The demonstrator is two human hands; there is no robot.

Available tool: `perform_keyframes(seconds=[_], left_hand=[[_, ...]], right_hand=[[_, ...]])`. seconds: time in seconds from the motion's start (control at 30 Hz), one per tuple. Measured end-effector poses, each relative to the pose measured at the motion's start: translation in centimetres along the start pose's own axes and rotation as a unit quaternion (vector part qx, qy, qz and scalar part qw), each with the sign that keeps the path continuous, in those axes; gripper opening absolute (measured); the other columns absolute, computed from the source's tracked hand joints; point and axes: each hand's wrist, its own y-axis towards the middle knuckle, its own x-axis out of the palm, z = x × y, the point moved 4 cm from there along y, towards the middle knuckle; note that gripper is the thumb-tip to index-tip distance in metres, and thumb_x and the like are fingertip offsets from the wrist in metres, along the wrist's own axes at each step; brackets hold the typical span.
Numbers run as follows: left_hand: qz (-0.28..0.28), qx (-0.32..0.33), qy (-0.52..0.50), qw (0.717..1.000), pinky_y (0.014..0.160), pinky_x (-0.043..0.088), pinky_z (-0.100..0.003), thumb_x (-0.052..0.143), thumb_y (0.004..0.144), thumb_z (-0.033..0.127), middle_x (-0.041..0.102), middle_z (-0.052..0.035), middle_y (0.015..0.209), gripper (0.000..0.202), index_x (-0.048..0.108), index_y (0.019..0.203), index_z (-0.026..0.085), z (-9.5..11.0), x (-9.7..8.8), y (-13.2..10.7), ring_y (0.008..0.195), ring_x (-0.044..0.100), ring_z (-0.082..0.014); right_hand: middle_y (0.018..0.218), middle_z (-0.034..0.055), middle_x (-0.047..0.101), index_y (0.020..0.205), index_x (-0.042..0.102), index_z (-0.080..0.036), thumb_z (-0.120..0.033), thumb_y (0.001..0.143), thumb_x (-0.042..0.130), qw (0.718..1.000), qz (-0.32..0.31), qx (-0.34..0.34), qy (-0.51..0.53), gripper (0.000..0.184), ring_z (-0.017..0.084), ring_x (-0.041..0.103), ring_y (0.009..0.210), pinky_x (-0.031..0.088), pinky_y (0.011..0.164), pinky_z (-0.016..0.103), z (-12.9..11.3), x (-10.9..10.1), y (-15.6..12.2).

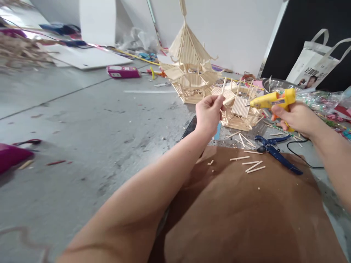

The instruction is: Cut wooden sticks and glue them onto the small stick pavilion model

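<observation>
My right hand (297,115) is wrapped round a yellow glue gun (271,99), whose nozzle points left at a small slatted roof panel of a half-built wooden stick model (241,106). At the model's left side, my left hand (210,111) is closed in a pinch, with a thin wooden stick (224,86) rising from its fingertips. Part of the model is hidden behind that hand. Just behind stands a taller stick pagoda (190,73) with a pointed roof. Blue cutting pliers (276,151) lie in front of the right hand.
Short cut sticks (253,166) are scattered on a brown sheet (246,215) and the grey floor (90,146). A dark flat object (189,128) lies under my left wrist. Behind the right hand are a metal bowl (267,84), plastic wrapping and a white bag (309,64). A black cord (297,157) runs beside the pliers.
</observation>
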Motion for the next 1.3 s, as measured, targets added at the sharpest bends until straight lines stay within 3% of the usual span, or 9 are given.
perform_keyframes(seconds=[0.2,0.37,0.6,0.93,1.3], left_hand=[[0.025,-0.008,-0.009,1.0,0.031,0.024,-0.018,0.053,0.075,0.021,0.048,0.0048,0.044,0.018,0.05,0.058,0.016,-0.4,-0.6,0.9,0.03,0.032,-0.0013],[0.026,0.008,0.006,1.0,0.033,0.025,-0.019,0.053,0.074,0.022,0.048,0.0044,0.045,0.017,0.05,0.059,0.017,-0.4,-0.8,1.2,0.032,0.032,-0.0015],[0.012,0.024,0.01,1.0,0.035,0.027,-0.018,0.054,0.074,0.024,0.049,0.0037,0.045,0.017,0.052,0.059,0.016,-0.6,-0.8,1.2,0.035,0.033,-0.0022],[0.007,0.021,0.001,1.0,0.035,0.027,-0.018,0.054,0.074,0.024,0.048,0.0037,0.045,0.017,0.053,0.059,0.017,-0.6,-0.8,1.2,0.034,0.033,-0.0023],[0.009,0.025,0.012,1.0,0.036,0.027,-0.019,0.053,0.074,0.025,0.049,0.0034,0.046,0.017,0.052,0.058,0.017,-0.5,-0.8,1.1,0.035,0.033,-0.003]], right_hand=[[0.05,0.0007,0.049,0.069,0.057,-0.018,-0.058,0.074,0.047,0.987,-0.014,-0.006,-0.161,0.042,0.01,0.045,0.041,0.038,0.045,0.027,-2.7,2.0,3.0],[0.054,0.0018,0.051,0.076,0.061,-0.017,-0.055,0.074,0.048,0.974,0.001,-0.033,-0.224,0.04,0.016,0.053,0.056,0.041,0.054,0.03,-3.5,2.5,3.7],[0.067,0.0048,0.058,0.092,0.061,-0.017,-0.051,0.074,0.051,0.969,-0.004,-0.06,-0.238,0.04,0.019,0.057,0.071,0.044,0.062,0.031,-4.8,2.5,3.8],[0.07,0.0069,0.06,0.085,0.063,-0.016,-0.049,0.074,0.05,0.956,-0.029,-0.059,-0.286,0.038,0.021,0.058,0.074,0.044,0.064,0.033,-6.0,3.0,4.5],[0.059,0.0035,0.053,0.078,0.062,-0.017,-0.045,0.071,0.056,0.959,-0.017,-0.062,-0.275,0.03,0.019,0.056,0.067,0.042,0.06,0.031,-6.6,3.1,4.3]])
